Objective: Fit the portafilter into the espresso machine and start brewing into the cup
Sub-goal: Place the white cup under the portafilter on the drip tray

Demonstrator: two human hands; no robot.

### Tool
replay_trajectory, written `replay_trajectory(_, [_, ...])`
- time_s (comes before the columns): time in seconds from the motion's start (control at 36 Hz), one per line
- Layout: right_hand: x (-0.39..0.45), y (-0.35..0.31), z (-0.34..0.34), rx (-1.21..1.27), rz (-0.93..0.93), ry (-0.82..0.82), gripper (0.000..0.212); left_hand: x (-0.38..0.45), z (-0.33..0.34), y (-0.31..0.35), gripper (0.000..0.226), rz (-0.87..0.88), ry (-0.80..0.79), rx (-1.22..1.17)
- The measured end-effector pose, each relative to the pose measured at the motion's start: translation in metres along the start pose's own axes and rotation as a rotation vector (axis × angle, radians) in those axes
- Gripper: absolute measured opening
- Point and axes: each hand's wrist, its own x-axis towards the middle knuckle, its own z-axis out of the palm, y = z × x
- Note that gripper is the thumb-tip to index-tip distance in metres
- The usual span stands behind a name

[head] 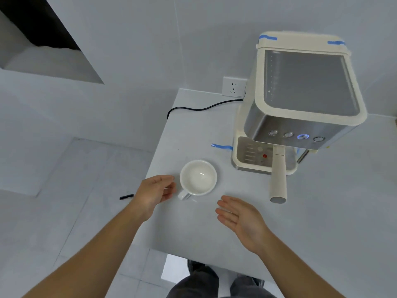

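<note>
A cream and steel espresso machine [300, 108] stands at the back right of the white table [322, 211]. The portafilter [278, 179] sits in the machine, its cream handle sticking out toward me over the drip tray [247, 153]. One button [303, 137] on the front panel glows blue. An empty white cup [198, 177] rests on the table left of the machine, handle toward me. My left hand [154, 193] hovers just left of the cup, fingers curled and apart, holding nothing. My right hand [242, 220] is open, palm up, in front of the cup.
A black power cord [199, 109] runs from the machine across the table's back left. A wall socket [233, 86] is behind it. Blue tape [221, 146] marks the table by the machine. A black pen-like object [126, 197] lies on the floor by the table's left edge.
</note>
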Motion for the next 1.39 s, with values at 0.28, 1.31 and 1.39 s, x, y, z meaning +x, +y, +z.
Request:
replay_trajectory(0.28, [0.018, -0.002, 0.040, 0.021, -0.093, 0.071, 0.022, 0.001, 0.012, -0.011, 0.017, -0.043, -0.114, -0.085])
replay_trajectory(1.31, [0.038, -0.011, -0.004, 0.310, -0.207, -0.094, 0.027, 0.000, 0.060, 0.007, 0.024, 0.052, -0.273, 0.025])
replay_trajectory(1.39, [0.039, -0.016, -0.016, 0.327, -0.195, -0.117, 0.029, -0.002, 0.070, 0.010, 0.023, 0.061, -0.280, 0.046])
